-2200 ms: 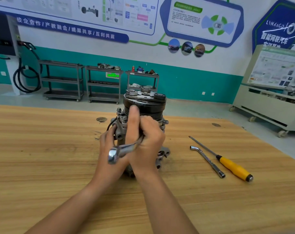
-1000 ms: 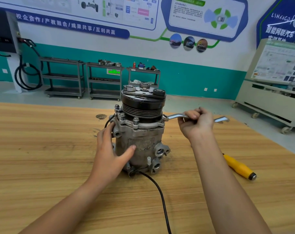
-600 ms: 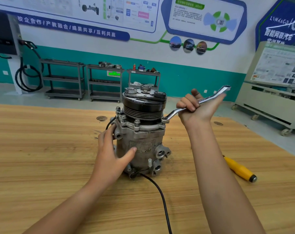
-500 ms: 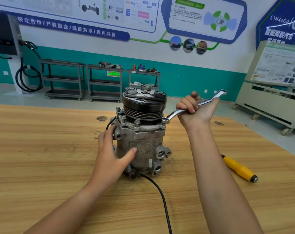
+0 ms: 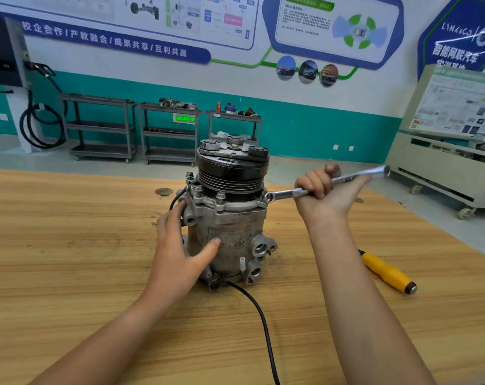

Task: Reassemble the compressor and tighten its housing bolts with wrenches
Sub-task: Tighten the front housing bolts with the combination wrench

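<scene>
Standing upright near the middle of the wooden surface [image 5: 69,259], the compressor [image 5: 227,232] is recorded with its black pulley [image 5: 231,173] uppermost and the grey housing below.

Head view, edges and room:
- The far edge of the surface is seen just behind the compressor. The right edge slants down toward the lower right.
- A broad stretch of bare wood is shown to the left of the compressor. The wood in front of it is crossed by both forearms.

Hands:
- The left hand [image 5: 177,245] is laid against the left side of the housing, its fingers [image 5: 174,215] relaxed and the thumb pressed on the label face.
- The right hand [image 5: 324,195] is curled tightly round the shank of the wrench [image 5: 285,193], to the right of the pulley.
- The ring end of the wrench is set at the flange on the right, level with the bolts [image 5: 220,195].

Other items:
- A yellow-handled screwdriver [image 5: 388,272] lies on the surface, well right of the compressor.
- A black cable [image 5: 258,309] runs from the compressor's base toward the viewer.

Hidden or unclear:
- The bolt under the ring end is covered, so its seating cannot be told.
- The screwdriver's shaft is hidden behind the right forearm.
- The cable is cut off at the lower frame edge.
- The wrench's far end is blurred.
- The left fingertips are partly lost behind the housing.
</scene>
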Demonstrator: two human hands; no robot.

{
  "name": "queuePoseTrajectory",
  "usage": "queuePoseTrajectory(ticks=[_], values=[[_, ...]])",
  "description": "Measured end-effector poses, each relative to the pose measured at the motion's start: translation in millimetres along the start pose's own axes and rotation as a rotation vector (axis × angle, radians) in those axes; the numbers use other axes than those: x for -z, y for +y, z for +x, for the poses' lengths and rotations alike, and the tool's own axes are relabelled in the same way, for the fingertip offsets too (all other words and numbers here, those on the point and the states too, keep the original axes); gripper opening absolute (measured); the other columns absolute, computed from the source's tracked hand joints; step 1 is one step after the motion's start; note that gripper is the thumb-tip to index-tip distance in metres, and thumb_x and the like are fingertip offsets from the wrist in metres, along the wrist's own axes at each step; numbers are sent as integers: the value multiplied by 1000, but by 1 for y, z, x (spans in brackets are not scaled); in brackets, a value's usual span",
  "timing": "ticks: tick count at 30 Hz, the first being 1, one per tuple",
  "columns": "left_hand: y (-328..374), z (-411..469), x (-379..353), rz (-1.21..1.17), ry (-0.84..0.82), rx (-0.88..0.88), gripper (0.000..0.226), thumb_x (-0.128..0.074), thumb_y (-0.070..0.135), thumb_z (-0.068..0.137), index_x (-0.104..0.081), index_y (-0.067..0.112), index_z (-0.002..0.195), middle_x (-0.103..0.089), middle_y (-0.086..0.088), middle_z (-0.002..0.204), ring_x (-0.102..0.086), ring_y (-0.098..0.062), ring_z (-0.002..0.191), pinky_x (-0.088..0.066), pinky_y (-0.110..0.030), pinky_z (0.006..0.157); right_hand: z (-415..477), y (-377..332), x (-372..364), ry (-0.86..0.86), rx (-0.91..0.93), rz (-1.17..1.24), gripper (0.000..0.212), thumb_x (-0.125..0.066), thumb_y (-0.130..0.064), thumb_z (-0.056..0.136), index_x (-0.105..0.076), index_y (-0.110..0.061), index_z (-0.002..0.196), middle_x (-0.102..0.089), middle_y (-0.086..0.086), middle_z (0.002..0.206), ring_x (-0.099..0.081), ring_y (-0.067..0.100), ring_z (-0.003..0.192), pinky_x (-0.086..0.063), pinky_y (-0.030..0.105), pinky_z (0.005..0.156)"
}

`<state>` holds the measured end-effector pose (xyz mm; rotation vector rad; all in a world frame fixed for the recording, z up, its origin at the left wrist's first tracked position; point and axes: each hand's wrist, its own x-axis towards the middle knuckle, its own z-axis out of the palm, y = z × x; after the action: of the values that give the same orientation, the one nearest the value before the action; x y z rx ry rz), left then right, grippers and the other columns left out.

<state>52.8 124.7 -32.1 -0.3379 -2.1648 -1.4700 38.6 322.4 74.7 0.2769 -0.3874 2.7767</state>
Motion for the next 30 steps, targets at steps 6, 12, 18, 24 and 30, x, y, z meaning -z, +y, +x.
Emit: queuePoseTrajectory(ticks=[6,12,18,24,30], values=[[-1,1,2,-8,-10,6,82,-73,22,78,-25,25,144,-31,10,126,-36,-5,119,-35,-27,100,23,4,-34,87,-12,-123,63,-26,-63,94,-41,-12,60,-19,-5,36,-15,8,26,-15,13,31],[-2,1,3,6,-3,-5,82,-73,23,78,-24,26,144,-29,14,125,-31,3,114,-31,-22,98,42,23,-29,263,-156,-220,50,-25,-47,101,-36,-13,65,-20,-6,32,-17,7,22,-14,11,28],[-1,2,1,3,-3,-6,81,-72,24,79,-24,26,144,-28,15,126,-30,4,114,-31,-23,99,44,25,-17,345,-199,-330,35,-30,-14,98,-30,-17,64,-21,-8,32,-19,7,21,-20,11,30],[0,0,0,7,2,-11,81,-71,25,79,-24,26,144,-27,16,125,-28,10,109,-31,-23,96,30,18,-16,416,17,-397,29,-32,-11,98,-36,-13,69,-27,-6,40,-24,8,29,-24,20,40],[0,0,-1,13,17,-8,80,-71,24,79,-25,24,144,-27,14,124,-30,3,113,-32,-24,97,-14,24,-21,387,515,-502,23,-33,-25,102,-40,-16,82,-35,2,61,-36,10,43,-37,19,41]])
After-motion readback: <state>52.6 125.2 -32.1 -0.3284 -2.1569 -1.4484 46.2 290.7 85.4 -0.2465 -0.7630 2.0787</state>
